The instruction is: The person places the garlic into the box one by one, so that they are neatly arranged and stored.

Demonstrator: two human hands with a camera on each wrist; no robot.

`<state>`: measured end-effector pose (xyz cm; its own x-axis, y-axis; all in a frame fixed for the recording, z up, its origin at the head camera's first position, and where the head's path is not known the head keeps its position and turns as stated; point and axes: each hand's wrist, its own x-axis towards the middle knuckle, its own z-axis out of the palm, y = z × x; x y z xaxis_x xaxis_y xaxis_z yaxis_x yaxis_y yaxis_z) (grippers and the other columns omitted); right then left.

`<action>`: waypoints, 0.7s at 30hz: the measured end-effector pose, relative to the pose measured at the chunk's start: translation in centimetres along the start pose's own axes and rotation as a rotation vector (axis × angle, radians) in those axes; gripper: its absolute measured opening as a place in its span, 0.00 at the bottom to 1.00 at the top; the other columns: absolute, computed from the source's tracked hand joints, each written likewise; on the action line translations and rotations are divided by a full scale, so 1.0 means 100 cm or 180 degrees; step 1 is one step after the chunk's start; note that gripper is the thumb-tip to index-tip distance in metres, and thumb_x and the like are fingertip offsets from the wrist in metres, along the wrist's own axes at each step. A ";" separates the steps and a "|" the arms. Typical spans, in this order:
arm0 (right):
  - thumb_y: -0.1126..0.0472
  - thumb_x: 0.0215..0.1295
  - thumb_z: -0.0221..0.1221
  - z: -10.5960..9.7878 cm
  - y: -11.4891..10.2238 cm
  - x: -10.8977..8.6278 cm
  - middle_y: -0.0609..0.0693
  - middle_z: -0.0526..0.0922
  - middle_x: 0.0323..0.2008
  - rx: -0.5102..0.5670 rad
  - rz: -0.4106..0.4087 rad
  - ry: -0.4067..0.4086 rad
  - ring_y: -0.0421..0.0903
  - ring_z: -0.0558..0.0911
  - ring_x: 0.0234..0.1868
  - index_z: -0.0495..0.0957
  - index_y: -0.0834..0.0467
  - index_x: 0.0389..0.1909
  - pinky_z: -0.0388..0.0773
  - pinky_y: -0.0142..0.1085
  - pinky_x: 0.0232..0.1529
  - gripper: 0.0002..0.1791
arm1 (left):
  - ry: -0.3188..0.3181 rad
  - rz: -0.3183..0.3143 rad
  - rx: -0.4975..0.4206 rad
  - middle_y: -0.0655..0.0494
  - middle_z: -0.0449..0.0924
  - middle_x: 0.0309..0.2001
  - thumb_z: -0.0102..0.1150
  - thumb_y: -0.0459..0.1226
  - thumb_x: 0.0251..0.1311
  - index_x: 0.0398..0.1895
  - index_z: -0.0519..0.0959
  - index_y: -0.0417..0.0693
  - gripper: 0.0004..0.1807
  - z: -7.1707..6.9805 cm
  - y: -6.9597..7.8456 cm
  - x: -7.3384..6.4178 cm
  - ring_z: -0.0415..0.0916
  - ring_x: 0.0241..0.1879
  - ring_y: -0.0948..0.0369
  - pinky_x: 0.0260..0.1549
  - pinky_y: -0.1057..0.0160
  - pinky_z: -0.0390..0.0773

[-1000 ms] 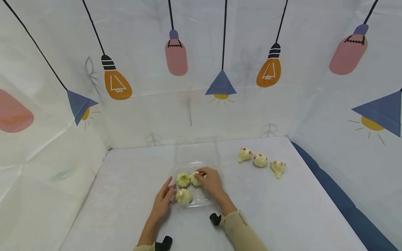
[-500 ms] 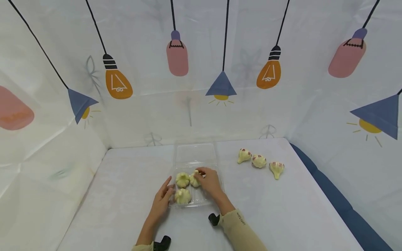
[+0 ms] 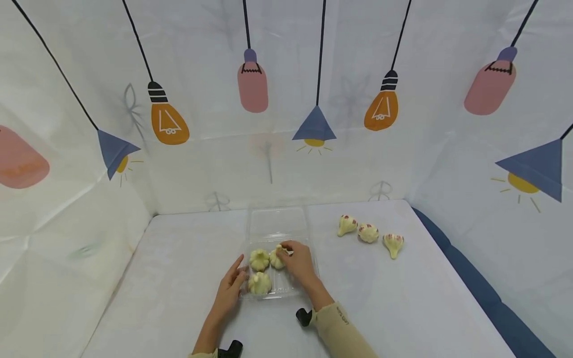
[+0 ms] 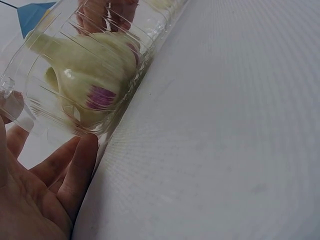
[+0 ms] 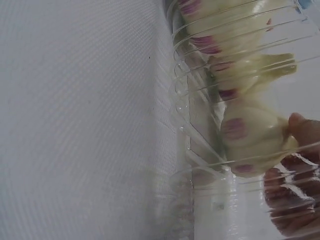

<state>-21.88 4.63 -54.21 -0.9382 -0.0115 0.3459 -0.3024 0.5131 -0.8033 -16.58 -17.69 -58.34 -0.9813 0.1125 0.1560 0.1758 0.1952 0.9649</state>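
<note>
A clear plastic clamshell container [image 3: 283, 284] lies with its lid [image 3: 277, 223] folded back. Inside its tray, two garlic bulbs stand in the left part, one farther back [image 3: 259, 260] and one nearer the front [image 3: 259, 283]. My right hand [image 3: 299, 259] reaches in and pinches a third garlic bulb [image 3: 276, 259] by its upper part, beside the back one. In the right wrist view its fingers are partly seen through the ridged plastic wall. My left hand [image 3: 229, 288] rests at the container's left side with fingers extended; the left wrist view shows fingertips [image 4: 89, 142] right at the wall.
Three more garlic bulbs with purple patches lie on the white table at the right: one at the back [image 3: 347, 225], one in the middle [image 3: 368, 232], one nearer [image 3: 393, 244]. White sheeting [image 3: 201, 169] with printed lamps encloses the table's back and sides.
The view shifts slightly as the head camera moves. Both hands keep their places at the container, with the right hand still pinching the same garlic bulb.
</note>
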 end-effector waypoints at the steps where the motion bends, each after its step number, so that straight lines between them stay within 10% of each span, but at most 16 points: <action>1: 0.64 0.56 0.69 0.000 0.000 0.000 0.52 0.86 0.35 -0.0010 -0.0008 0.0010 0.50 0.82 0.38 0.85 0.62 0.38 0.78 0.35 0.34 0.09 | 0.0003 -0.0017 0.0001 0.30 0.71 0.59 0.46 0.37 0.75 0.74 0.58 0.43 0.27 0.000 0.000 0.000 0.73 0.53 0.40 0.35 0.59 0.78; 21: 0.56 0.60 0.68 -0.028 -0.012 0.010 0.51 0.85 0.42 -0.0250 -0.0326 -0.0052 0.54 0.82 0.44 0.84 0.60 0.43 0.78 0.42 0.39 0.15 | -0.0075 -0.0157 -0.0078 0.30 0.69 0.60 0.45 0.37 0.75 0.75 0.56 0.45 0.28 -0.002 0.002 0.001 0.71 0.55 0.40 0.36 0.58 0.78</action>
<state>-21.97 6.42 -51.55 -0.9059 -0.0809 0.4157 -0.3833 0.5742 -0.7234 -16.69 -17.80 -58.13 -0.9866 0.1263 0.1033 0.1249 0.1773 0.9762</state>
